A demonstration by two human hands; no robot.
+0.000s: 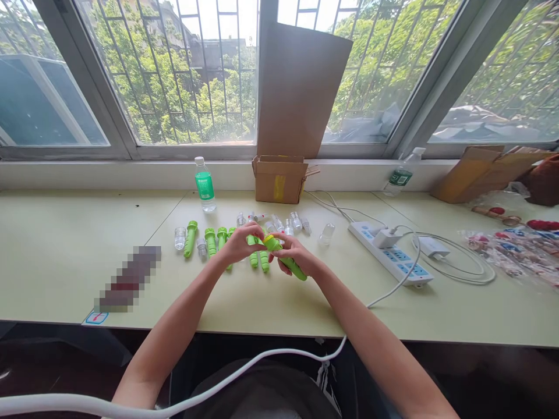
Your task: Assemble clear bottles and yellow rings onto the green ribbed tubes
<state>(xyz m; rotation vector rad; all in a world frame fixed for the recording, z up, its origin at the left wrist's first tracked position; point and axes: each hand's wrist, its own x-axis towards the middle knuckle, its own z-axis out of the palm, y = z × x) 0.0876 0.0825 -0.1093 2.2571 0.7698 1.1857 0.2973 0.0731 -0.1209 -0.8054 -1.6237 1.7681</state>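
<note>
A green plastic handle [292,269] with a yellow end [268,238] lies slanted in my right hand [297,253], whose fingers are wrapped round it. My left hand [241,242] is closed in a pinch, thumb and forefinger at the yellow end. Behind and beside my hands, several more green handles [191,239] lie on the table, some partly hidden by my left hand. Among them are small clear plastic pieces, such as a clear ribbed cup [180,238] at the left and a clear cap [326,234] at the right.
A water bottle [205,185] and a cardboard box [279,180] stand at the back. On the right are a power strip [393,256] with cables and bagged parts [510,250]. A blurred dark object [131,279] lies left. A white cable [244,366] crosses before me.
</note>
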